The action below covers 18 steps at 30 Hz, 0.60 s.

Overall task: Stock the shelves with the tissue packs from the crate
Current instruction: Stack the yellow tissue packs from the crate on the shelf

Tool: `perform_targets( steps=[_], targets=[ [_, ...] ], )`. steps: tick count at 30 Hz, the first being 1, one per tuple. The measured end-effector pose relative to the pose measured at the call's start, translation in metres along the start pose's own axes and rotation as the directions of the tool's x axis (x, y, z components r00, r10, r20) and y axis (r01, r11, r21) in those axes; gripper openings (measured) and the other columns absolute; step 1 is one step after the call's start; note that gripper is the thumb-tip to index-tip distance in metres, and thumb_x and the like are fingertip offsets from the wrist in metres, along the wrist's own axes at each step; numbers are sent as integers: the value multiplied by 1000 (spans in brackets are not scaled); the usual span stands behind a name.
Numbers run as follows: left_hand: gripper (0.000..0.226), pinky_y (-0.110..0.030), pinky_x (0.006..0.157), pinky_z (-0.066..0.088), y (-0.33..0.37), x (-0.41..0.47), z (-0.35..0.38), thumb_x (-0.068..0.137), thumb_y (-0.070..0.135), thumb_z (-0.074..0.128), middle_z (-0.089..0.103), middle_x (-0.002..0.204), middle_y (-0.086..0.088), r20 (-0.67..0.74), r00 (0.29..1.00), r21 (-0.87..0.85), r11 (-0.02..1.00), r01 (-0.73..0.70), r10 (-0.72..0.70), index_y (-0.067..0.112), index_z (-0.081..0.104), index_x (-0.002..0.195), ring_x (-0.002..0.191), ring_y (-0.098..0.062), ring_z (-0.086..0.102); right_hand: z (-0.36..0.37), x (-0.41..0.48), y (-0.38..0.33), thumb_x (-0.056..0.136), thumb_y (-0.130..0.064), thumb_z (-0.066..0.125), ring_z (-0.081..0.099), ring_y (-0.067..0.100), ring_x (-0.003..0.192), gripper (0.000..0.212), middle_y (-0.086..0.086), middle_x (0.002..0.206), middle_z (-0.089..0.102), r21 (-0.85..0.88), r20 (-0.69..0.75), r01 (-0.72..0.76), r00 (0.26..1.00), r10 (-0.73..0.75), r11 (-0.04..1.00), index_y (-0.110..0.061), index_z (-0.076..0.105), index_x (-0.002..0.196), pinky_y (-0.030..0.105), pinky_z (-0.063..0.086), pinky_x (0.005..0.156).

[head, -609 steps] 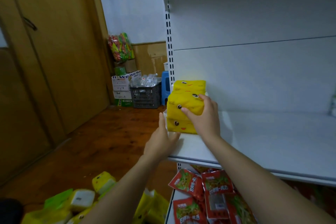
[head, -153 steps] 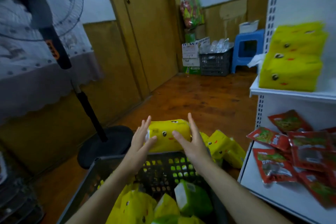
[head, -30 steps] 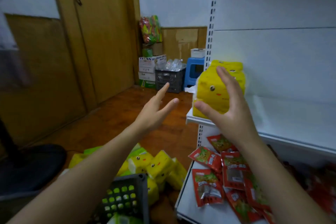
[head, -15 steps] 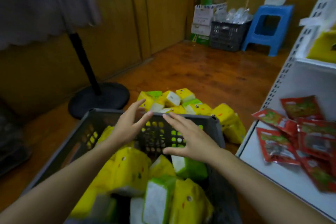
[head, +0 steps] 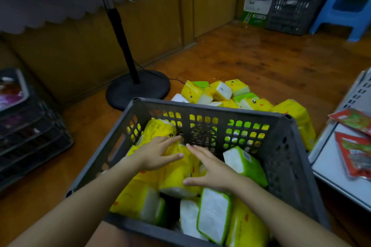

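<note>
A dark grey plastic crate (head: 285,146) sits right below me, holding several yellow and green tissue packs. My left hand (head: 155,155) lies with straight fingers on a yellow tissue pack (head: 176,174) in the crate's middle. My right hand (head: 210,169) reaches in from the other side of the same pack, fingers spread and straight, thumb pointing left. Neither hand grips it. A green pack (head: 246,163) leans just right of my right hand. The white shelf (head: 333,168) shows only as a low corner at the right edge.
More tissue packs (head: 226,96) lie heaped on the wooden floor behind the crate. A fan stand (head: 138,86) rises at the back left. Stacked dark crates (head: 30,128) are at the left. Red snack bags (head: 355,146) lie on the low shelf. A blue stool (head: 345,4) stands far right.
Both hands have come down from the crate's far rim into the crate and now frame a yellow pack. My view has tilted further down, so the upper shelf is out of sight.
</note>
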<state>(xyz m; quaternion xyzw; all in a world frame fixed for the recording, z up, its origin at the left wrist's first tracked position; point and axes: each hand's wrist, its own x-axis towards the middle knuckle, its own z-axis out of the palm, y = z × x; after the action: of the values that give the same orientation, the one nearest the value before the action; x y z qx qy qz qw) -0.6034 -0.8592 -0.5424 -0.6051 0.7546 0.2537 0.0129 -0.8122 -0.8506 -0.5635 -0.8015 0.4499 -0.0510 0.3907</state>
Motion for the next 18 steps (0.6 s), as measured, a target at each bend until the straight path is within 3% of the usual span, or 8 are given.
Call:
perform_targets(
  steps=[5,8,11,13,18],
  targets=[
    [98,-34,112,21,2,6,-1,52,93,26,29,151,4,126,992,78,996,-36,26,55,-4,137,141,-18,18,3,-4,5,73,-55,68,7,8,143,97,-6,156,6,118,-66,-37,997,45,992,-38,8,147,26,15,115],
    [101,-34,112,23,7,6,-12,48,91,43,30,151,5,211,976,25,998,-60,53,59,0,133,139,-18,22,1,-6,4,72,-55,69,7,8,143,98,-6,156,5,123,-48,-40,998,46,992,-38,7,147,28,15,115],
    [102,-36,114,18,13,4,-23,67,60,71,22,154,5,282,959,120,990,-74,37,49,5,143,143,-19,16,0,-9,5,72,-54,70,8,8,143,100,-7,156,5,132,-47,-45,998,52,990,-38,7,147,28,16,116],
    [104,-37,114,19,15,3,-26,68,53,75,18,155,3,317,948,202,976,-79,11,50,4,144,144,-20,14,-1,-10,5,72,-53,70,11,8,142,99,-8,155,6,143,-54,-43,997,51,989,-38,8,147,28,18,116],
    [102,-37,107,32,19,4,-21,65,66,69,22,153,4,268,963,372,924,-92,-12,51,7,144,141,-20,24,-1,-12,9,70,-54,71,13,10,142,101,-6,155,4,178,-56,-71,995,83,981,-37,8,147,31,20,116]
  ],
)
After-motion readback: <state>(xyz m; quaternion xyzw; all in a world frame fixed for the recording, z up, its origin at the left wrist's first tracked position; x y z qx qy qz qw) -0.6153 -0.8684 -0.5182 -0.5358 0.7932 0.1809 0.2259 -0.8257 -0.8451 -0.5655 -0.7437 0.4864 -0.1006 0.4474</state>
